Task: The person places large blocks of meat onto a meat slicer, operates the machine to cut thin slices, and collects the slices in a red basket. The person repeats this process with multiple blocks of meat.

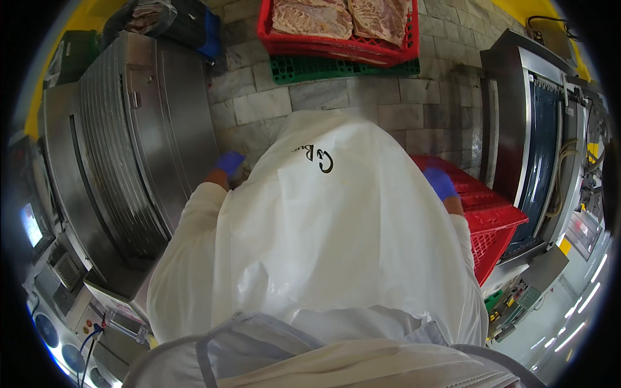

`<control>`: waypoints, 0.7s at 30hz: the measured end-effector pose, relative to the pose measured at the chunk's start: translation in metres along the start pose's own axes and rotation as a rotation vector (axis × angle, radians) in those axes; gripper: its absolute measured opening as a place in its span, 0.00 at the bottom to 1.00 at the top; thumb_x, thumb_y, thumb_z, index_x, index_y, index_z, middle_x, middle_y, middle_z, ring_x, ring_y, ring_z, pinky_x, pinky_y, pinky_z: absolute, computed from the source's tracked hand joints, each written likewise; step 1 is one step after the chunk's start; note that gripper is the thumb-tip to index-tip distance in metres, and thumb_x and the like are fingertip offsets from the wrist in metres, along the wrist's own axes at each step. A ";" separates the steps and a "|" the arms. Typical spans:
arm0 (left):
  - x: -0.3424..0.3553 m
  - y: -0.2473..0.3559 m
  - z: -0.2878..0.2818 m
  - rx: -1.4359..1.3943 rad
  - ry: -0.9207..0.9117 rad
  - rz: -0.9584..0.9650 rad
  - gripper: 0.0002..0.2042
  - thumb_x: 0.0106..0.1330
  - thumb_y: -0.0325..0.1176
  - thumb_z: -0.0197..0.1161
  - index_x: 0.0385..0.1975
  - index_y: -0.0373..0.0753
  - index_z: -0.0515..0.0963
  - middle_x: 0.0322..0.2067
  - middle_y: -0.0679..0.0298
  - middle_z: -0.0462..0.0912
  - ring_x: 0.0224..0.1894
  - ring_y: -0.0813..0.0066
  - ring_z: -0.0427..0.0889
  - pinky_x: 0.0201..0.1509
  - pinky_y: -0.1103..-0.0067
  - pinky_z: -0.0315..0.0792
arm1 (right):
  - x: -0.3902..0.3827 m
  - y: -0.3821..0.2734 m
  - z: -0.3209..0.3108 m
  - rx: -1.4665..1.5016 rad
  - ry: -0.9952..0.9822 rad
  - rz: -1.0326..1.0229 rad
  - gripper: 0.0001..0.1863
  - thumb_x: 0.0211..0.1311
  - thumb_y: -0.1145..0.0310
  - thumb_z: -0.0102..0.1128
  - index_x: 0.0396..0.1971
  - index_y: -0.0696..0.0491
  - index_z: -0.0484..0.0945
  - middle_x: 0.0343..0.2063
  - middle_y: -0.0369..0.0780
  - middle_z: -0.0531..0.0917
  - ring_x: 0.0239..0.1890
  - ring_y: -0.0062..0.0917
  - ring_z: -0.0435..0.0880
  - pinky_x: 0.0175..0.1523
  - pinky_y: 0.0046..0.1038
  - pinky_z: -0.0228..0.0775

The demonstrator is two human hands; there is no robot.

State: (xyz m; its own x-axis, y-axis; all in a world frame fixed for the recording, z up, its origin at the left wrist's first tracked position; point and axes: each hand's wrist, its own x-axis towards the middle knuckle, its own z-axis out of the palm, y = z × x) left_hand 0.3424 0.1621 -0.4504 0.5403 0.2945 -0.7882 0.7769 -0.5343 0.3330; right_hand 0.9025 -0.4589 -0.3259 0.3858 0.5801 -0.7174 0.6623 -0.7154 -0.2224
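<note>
My left hand (229,163), in a blue-purple glove, hangs low beside my white apron (310,220). Between it and the steel machine on the left there is a gap, and I see nothing held in it. My right hand (441,183), gloved alike, is at my right side, over or against the red crate (491,210). Whether it touches that crate cannot be made out. The fingers of both hands are blurred and partly turned away. Ahead on the floor, another red crate (336,50) holds large slabs of raw meat (378,19).
Under the far red crate lies a green crate or pallet (343,71). A tall ribbed steel machine (149,129) stands on the left. On the right is a steel conveyor with a dark belt (540,149). Grey tiles (262,105) cover the floor. A dark bin (174,26) stands far left.
</note>
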 end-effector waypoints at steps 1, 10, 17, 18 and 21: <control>0.007 -0.013 -0.029 0.053 0.055 0.039 0.23 0.74 0.51 0.57 0.47 0.36 0.85 0.50 0.47 0.86 0.54 0.46 0.83 0.60 0.60 0.74 | -0.010 -0.014 0.028 0.031 -0.108 0.110 0.22 0.77 0.58 0.46 0.58 0.54 0.81 0.60 0.48 0.81 0.62 0.40 0.79 0.68 0.38 0.69; 0.082 0.041 -0.145 -0.039 0.233 0.111 0.22 0.73 0.50 0.56 0.49 0.36 0.84 0.52 0.46 0.85 0.56 0.45 0.82 0.62 0.61 0.74 | 0.038 -0.107 -0.046 -0.006 -0.546 0.318 0.22 0.77 0.57 0.45 0.57 0.53 0.82 0.58 0.48 0.83 0.61 0.42 0.81 0.67 0.39 0.71; 0.074 0.153 -0.232 -0.049 0.150 -0.106 0.21 0.68 0.49 0.62 0.46 0.38 0.86 0.48 0.47 0.87 0.51 0.46 0.85 0.55 0.61 0.77 | 0.212 -0.036 -0.144 0.161 -0.184 0.249 0.27 0.74 0.47 0.47 0.58 0.52 0.81 0.59 0.47 0.82 0.61 0.45 0.81 0.64 0.40 0.72; 0.078 0.155 -0.236 -0.042 0.128 -0.086 0.20 0.67 0.49 0.62 0.45 0.38 0.87 0.46 0.47 0.87 0.49 0.46 0.86 0.53 0.61 0.78 | 0.255 0.005 -0.136 -0.099 -0.033 -0.001 0.28 0.74 0.46 0.47 0.58 0.52 0.81 0.59 0.48 0.82 0.61 0.45 0.80 0.64 0.40 0.72; 0.087 0.067 -0.211 -0.011 0.072 -0.017 0.18 0.67 0.47 0.62 0.44 0.39 0.86 0.45 0.47 0.87 0.46 0.47 0.87 0.51 0.62 0.78 | 0.350 -0.037 -0.227 0.371 -0.036 0.194 0.27 0.76 0.49 0.45 0.58 0.53 0.81 0.59 0.48 0.82 0.61 0.45 0.80 0.65 0.43 0.72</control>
State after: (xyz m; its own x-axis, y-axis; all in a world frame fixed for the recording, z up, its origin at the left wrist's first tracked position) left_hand 0.5095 0.3196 -0.3873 0.5484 0.3599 -0.7548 0.7896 -0.5200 0.3257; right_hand 1.1586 -0.1409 -0.4184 0.4536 0.4113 -0.7906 0.3009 -0.9057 -0.2985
